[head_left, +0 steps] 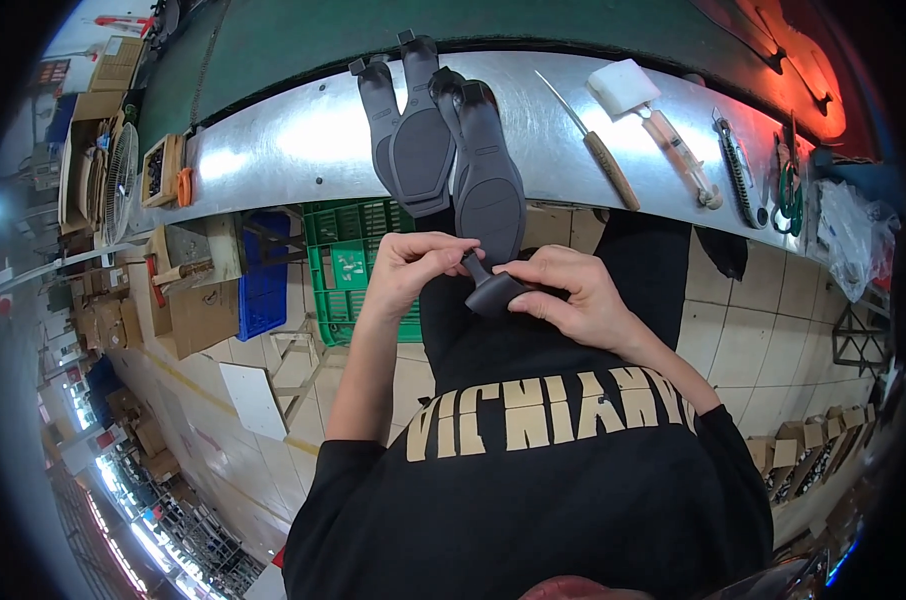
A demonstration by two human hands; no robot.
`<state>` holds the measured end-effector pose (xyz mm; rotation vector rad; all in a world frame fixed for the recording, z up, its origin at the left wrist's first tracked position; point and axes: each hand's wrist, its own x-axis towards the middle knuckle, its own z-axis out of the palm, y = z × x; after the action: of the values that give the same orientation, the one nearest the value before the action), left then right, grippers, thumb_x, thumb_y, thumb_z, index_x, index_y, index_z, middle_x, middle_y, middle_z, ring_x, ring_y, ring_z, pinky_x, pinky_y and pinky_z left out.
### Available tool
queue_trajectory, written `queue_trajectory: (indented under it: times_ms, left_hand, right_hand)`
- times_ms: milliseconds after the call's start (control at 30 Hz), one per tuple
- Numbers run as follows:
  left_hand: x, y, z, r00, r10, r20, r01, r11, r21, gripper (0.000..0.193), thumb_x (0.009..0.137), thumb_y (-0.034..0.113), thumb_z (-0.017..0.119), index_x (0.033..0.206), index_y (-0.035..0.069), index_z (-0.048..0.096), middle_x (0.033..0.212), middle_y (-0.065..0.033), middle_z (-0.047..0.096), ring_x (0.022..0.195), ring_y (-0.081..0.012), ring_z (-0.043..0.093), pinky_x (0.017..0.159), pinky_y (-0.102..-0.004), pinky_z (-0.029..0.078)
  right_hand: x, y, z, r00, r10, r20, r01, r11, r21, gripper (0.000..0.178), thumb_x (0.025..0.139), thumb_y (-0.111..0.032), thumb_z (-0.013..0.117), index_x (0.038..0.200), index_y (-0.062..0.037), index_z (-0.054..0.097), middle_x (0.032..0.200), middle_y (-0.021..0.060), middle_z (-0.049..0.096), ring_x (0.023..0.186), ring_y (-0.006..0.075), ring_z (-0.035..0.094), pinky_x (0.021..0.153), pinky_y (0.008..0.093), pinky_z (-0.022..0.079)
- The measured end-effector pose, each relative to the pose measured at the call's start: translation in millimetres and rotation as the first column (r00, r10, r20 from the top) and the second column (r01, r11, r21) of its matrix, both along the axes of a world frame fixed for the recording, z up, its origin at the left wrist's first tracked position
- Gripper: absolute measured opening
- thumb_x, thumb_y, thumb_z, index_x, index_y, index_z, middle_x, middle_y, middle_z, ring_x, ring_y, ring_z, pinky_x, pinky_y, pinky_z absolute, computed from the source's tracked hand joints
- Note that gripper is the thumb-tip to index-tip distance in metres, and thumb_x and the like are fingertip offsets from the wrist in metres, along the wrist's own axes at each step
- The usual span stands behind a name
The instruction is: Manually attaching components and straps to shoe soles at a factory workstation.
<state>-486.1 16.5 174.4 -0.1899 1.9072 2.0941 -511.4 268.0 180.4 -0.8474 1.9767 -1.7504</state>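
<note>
Over my lap, in front of the bench edge, both hands hold a dark grey shoe heel with a narrow neck and a wide, flared end. My left hand is closed, pinching the narrow end between thumb and fingertips. At the wide end, my right hand grips with the thumb below and the fingers above. Just beyond the hands, black shoes lie soles up on the metal bench: a left group and a right shoe that overhangs the edge. Their heels point away from me.
On the metal bench lie a wooden-handled awl, a white-headed mallet, a black slim tool and green-handled scissors. A green conveyor belt runs behind. A green crate stands below; a plastic bag hangs right.
</note>
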Motion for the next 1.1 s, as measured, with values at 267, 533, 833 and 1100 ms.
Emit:
queue_trajectory:
  times_ms: [267,533,833,1100]
  left_hand:
    - [-2.5,-7.8,8.7,0.985,-0.088,0.148,0.081,0.996,0.049,0.022,0.081,0.000,0.065,0.101,-0.003,0.072,0.091,-0.0140,0.072,0.076,-0.0139,0.068,0.072,-0.0261,0.057]
    - [-3.9,-3.0,12.7,0.973,-0.067,0.220,0.068,0.998,0.004,0.017,0.079,-0.001,0.064,0.094,-0.005,0.072,0.088,-0.0131,0.072,0.074,-0.0128,0.067,0.070,-0.0259,0.057]
    - [-3.4,-0.2,8.4,0.976,-0.056,0.209,0.058,0.998,-0.002,0.018,0.078,-0.003,0.062,0.093,-0.004,0.072,0.087,-0.0150,0.072,0.076,-0.0154,0.070,0.070,-0.0254,0.057]
    - [-1.6,1.5,7.7,0.975,-0.053,0.214,0.063,0.997,-0.039,0.015,0.081,-0.001,0.062,0.092,-0.004,0.073,0.085,-0.0123,0.072,0.074,-0.0125,0.068,0.069,-0.0246,0.057]
  right_hand:
    - [1.6,-2.3,0.0,0.999,0.045,-0.029,-0.045,0.999,0.016,0.035,0.076,-0.007,0.076,0.111,-0.0030,0.070,0.079,0.0074,0.065,0.073,0.0192,0.058,0.069,0.0316,0.045]
    - [2.4,-3.7,0.4,0.998,0.040,-0.050,-0.039,0.999,0.031,0.032,0.077,-0.016,0.077,0.107,-0.0037,0.071,0.075,0.0078,0.062,0.071,0.0210,0.059,0.068,0.0332,0.047]
    - [2.7,-3.5,-1.1,0.998,0.037,-0.052,-0.035,0.999,0.028,0.032,0.077,-0.016,0.077,0.106,-0.0039,0.071,0.073,0.0077,0.062,0.069,0.0215,0.059,0.067,0.0331,0.046]
    - [4.1,-3.5,-2.6,0.999,0.026,-0.043,-0.025,0.999,0.023,0.032,0.076,-0.016,0.078,0.105,-0.0040,0.071,0.074,0.0075,0.062,0.069,0.0213,0.059,0.066,0.0334,0.046]
